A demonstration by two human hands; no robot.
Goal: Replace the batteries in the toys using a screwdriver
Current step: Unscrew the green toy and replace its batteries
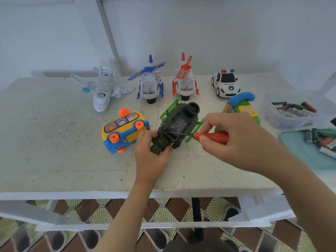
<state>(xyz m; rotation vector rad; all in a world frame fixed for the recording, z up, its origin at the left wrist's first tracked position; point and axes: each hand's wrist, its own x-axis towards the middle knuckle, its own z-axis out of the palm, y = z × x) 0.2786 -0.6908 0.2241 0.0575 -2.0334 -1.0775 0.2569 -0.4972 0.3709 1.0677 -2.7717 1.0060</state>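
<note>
Counting seven toys (125,128) here — gripping the upside-down green toy (177,124) in the left hand (151,153), one red screwdriver (211,137) in the right hand (238,135).

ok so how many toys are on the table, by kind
helicopters: 3 (blue helicopter, red helicopter, dark green helicopter)
airplane: 1
bus: 1
police car: 1
toy phone: 1
total: 7
</note>
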